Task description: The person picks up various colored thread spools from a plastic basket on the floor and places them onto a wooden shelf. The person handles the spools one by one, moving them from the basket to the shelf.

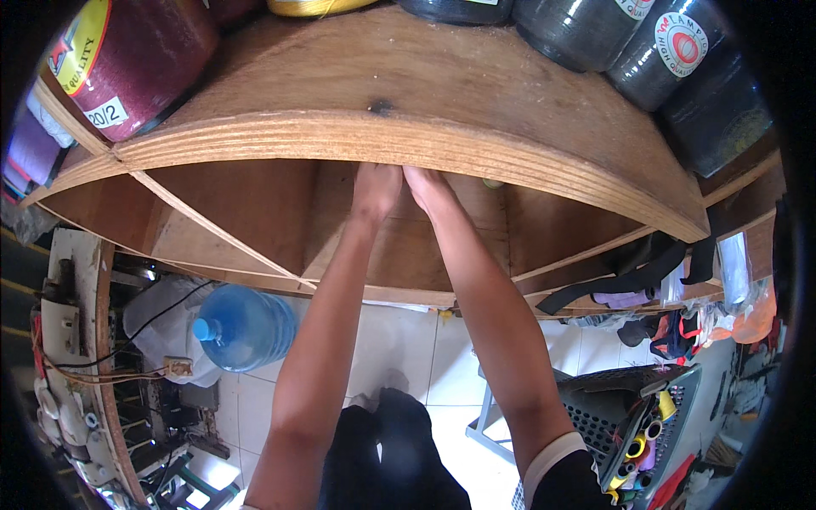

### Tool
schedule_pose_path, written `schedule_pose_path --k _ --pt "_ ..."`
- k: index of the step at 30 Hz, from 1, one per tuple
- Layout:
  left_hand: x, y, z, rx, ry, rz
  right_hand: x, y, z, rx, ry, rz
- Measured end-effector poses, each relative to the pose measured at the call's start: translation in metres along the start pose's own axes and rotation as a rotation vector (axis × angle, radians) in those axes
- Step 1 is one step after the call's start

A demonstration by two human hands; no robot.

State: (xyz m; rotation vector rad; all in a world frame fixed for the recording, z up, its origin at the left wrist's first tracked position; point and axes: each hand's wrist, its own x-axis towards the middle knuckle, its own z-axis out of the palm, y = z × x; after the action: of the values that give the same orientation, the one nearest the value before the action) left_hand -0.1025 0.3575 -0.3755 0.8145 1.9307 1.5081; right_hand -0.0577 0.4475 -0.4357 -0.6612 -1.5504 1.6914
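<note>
Has both hands inside an open compartment (408,246) of a wooden shelf (374,140), straight ahead of the body and below the thick front edge. Holds the left hand (378,194) and the right hand (431,191) close side by side, with fingertips hidden behind that edge. Cannot tell the state of the fingers: clenched, released or grasping something. Shows, just right of the right hand, a small yellowish thing (492,183), mostly covered by the edge. Carries on top a large maroon thread spool (161,68) at the left, a yellow spool (319,7) near the middle and several black spools (574,38) toward the right. Has, along the lower right side, a black strap (608,285) hanging loosely. Reveals below, to the left, a blue water bottle (255,327) beside a white plastic bag (153,319), both near the pale tiled floor (391,340). Includes, at the lower right, a dark basket (586,421) with holes, and yellow and purple small spools (650,431) by its side. Wears dark trousers (391,450) and a black sleeve (565,476) with a white hem
</note>
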Motion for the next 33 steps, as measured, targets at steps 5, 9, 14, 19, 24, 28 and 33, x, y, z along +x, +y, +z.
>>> schedule_pose_path --k 5,9,14,19,24,28,33 --pt "0.019 -0.025 0.003 -0.104 -0.020 0.051 0.045 0.055 -0.008 0.664 0.031 -0.081" --pt "0.026 -0.050 0.004 -0.273 0.024 0.043 0.050 0.065 -0.003 0.973 0.031 -0.083" --pt "0.011 -0.033 0.002 -0.235 -0.031 0.039 0.047 0.066 -0.013 0.973 0.032 -0.083" --pt "0.019 -0.047 -0.001 -0.325 -0.005 0.102 0.045 0.067 -0.013 0.936 0.021 -0.077" --pt "-0.009 -0.021 -0.003 -0.298 -0.007 0.124 0.035 0.083 -0.018 0.794 0.029 -0.053" --pt "-0.029 -0.002 -0.005 -0.016 0.175 0.175 0.009 0.073 0.007 0.552 0.019 0.085" --pt "-0.006 -0.042 -0.002 -0.036 0.297 0.104 -0.014 0.015 0.033 0.201 -0.088 0.171"
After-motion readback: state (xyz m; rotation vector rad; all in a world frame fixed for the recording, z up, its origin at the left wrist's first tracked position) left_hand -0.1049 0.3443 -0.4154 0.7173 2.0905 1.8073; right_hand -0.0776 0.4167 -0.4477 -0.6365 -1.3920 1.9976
